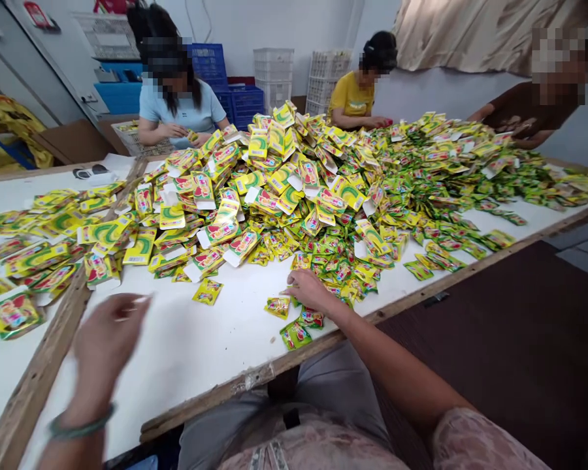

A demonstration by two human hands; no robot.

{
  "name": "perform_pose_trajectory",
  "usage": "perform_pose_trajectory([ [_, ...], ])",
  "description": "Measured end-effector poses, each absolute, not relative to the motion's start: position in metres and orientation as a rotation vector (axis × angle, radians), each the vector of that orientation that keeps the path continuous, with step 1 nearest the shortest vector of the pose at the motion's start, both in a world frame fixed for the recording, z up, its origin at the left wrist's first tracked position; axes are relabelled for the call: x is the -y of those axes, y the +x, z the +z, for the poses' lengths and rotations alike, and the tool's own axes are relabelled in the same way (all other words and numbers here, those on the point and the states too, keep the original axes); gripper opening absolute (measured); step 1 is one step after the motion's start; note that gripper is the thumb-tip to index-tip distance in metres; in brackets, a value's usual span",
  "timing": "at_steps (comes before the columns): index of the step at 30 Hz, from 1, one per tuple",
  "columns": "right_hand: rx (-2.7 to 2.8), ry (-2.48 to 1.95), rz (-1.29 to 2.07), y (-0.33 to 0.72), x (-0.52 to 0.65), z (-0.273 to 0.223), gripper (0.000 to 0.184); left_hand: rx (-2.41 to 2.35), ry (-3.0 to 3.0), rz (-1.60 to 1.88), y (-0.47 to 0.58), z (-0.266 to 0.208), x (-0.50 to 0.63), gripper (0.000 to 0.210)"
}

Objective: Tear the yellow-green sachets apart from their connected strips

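Note:
My right hand (310, 290) is at the front edge of the pile, its fingers curled and pressed together at the corner of a small yellow sachet (277, 307). Green sachets (295, 333) lie just below that hand, near the table edge. Over the white tabletop at left is my left hand (108, 334), smeared by motion; whether anything is in its fingers cannot be made out. A single yellow sachet (208, 292) lies flat between the two hands. Beyond them, small yellow boxes (220, 232), several with open white flaps, are heaped beside loose green sachets (340, 261).
A wooden strip (61, 326) divides the white table (186, 352); more yellow boxes (17, 313) lie left of it. Wood edges the front. Across the pile sit a person in light blue (181, 108), one in yellow (355, 98) and one in brown (534, 111). Crates (273, 72) stand behind.

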State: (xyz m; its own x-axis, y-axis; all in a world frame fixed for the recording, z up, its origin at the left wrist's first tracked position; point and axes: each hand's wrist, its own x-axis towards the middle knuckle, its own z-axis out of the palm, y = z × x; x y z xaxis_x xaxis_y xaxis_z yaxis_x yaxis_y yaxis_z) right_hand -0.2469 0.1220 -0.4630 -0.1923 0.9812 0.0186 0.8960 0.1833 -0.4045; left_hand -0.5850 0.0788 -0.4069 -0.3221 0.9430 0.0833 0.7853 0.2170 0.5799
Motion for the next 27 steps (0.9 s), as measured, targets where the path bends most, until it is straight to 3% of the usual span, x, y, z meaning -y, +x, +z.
perform_pose_trajectory([
  [5, 2.239, -1.827, 0.341, -0.229, -0.108, -0.459, 0.036, -1.755, 2.048, 0.566, -0.475, -0.432, -0.106, 0.034],
  [11, 2.243, -1.950, 0.266, -0.229, -0.098, -0.459, 0.025, -1.403, 2.268, 0.264, -0.413, -0.463, -0.112, 0.026],
  [16, 1.891, -1.757, 0.556, -0.244, -0.096, -0.465, 0.017, -1.543, 1.829, 0.539, -0.440, -0.474, -0.111, 0.012],
  [20, 1.612, -1.401, 0.978, -0.269, -0.099, -0.464, 0.026, -1.287, 1.341, 0.759, -0.454, -0.485, -0.109, 0.017],
  [27, 1.765, -1.533, 0.811, -0.290, -0.104, -0.464, 0.010, -0.786, 1.151, 0.825, -0.463, -0.478, -0.104, 0.028],
])
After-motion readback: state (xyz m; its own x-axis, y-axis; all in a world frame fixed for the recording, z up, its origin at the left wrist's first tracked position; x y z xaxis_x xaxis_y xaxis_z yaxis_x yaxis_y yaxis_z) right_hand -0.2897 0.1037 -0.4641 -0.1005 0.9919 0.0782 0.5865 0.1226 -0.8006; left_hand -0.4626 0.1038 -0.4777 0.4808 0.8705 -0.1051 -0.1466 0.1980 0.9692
